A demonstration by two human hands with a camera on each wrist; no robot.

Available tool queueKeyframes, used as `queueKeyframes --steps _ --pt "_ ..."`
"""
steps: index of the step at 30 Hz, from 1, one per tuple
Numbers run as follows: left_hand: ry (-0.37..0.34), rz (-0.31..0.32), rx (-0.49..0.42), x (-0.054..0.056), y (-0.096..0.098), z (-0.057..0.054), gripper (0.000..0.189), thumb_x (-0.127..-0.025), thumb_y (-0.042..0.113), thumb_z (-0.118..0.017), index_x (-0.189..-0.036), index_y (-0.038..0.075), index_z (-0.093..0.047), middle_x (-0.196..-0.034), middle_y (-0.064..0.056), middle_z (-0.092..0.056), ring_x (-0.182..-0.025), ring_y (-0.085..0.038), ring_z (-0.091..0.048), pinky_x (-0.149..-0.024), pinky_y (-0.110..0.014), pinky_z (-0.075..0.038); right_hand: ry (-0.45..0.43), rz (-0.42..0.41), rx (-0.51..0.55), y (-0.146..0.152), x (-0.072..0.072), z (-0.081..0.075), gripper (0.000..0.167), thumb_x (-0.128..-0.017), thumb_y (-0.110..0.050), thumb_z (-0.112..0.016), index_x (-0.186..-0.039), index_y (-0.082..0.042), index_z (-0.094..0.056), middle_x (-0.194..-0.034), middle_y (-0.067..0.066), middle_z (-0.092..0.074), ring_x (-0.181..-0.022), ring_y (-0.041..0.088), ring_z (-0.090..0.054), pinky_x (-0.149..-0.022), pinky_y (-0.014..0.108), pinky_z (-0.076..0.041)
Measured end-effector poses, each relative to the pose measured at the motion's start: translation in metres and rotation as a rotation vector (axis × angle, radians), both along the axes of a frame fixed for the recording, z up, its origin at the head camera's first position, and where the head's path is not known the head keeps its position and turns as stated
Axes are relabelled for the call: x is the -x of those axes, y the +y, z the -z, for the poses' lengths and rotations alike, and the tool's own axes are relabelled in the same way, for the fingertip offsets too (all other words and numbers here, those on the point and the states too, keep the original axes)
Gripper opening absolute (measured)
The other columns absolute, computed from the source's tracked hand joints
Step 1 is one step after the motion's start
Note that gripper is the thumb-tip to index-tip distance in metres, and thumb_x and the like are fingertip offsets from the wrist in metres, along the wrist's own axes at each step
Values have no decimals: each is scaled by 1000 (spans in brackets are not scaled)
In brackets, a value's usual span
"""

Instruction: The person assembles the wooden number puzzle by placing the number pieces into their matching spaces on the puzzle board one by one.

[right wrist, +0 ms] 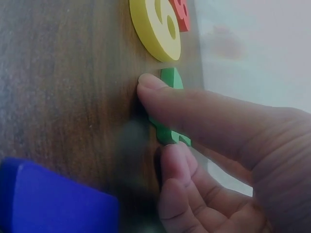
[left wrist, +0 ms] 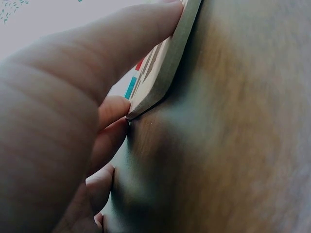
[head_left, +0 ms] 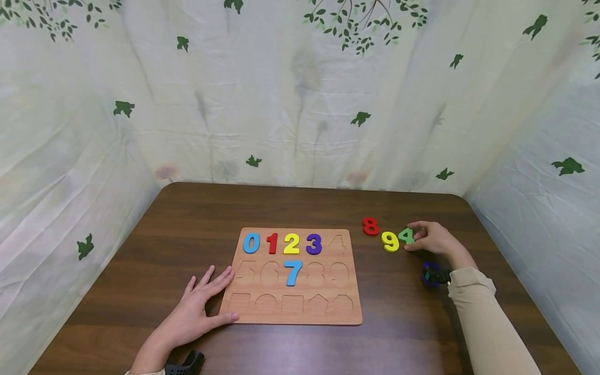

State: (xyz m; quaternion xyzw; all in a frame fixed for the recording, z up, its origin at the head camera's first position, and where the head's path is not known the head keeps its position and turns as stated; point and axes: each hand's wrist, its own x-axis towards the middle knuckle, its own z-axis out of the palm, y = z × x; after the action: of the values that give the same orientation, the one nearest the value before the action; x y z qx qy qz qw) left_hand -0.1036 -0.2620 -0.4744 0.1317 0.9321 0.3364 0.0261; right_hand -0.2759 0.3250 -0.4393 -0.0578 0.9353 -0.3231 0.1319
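My right hand pinches a green number 4 at the right of the table, thumb on its near side. In the right wrist view, the thumb hides the middle of the 4. Beside it lie a yellow number 9 and a red number 8. My left hand rests at the left edge of a wooden number board, fingers spread and thumb tip on its lower left corner. A blue 0, red 1, yellow 2 and purple 3 sit along its top row, with a blue 7 in the middle row.
A blue piece lies by my right wrist, partly covered by the wrist camera in the head view. Cut outlines, including several shapes in the bottom row, mark the board. Behind the brown table hangs a printed cloth.
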Motion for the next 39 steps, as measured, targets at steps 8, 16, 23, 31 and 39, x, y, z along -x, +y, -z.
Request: queueKeyframes --steps 8,16,23,31,39 --pt "22 10 0 0 0 1 93 -85 54 -87 -162 17 -50 -170 -11 -46 -162 -56 -18 -122 -82 -5 8 19 -6 2 0 4 75 -90 -25 -89 -147 10 -55 -101 13 -67 -89 23 -59 -78 32 -48" --pt "30 13 0 0 0 1 93 -85 54 -87 -162 16 -51 -170 -11 -46 -162 -56 -19 -122 -82 -6 16 25 -12 3 -1 6 74 -90 -25 -89 -147 10 -56 -104 16 -67 -91 25 -59 -78 32 -49" --pt "20 9 2 0 0 2 93 -85 54 -87 -162 16 -50 -170 -11 -46 -162 -56 -18 -122 -82 -5 26 24 -7 3 -1 7 74 -90 -28 -89 -147 8 -57 -105 15 -68 -92 25 -60 -78 31 -49" --pt "23 8 3 0 1 1 93 -85 54 -87 -162 16 -50 -170 -11 -46 -162 -56 -19 -122 -83 -5 49 12 2 3 -2 6 75 -90 -30 -89 -147 7 -58 -105 14 -70 -92 23 -61 -79 32 -49" --pt "21 6 2 0 1 0 93 -85 54 -87 -162 16 -50 -170 -11 -46 -162 -57 -19 -122 -83 -5 74 -8 14 1 -1 2 74 -90 -29 -89 -147 8 -58 -103 13 -70 -89 21 -59 -76 31 -49"
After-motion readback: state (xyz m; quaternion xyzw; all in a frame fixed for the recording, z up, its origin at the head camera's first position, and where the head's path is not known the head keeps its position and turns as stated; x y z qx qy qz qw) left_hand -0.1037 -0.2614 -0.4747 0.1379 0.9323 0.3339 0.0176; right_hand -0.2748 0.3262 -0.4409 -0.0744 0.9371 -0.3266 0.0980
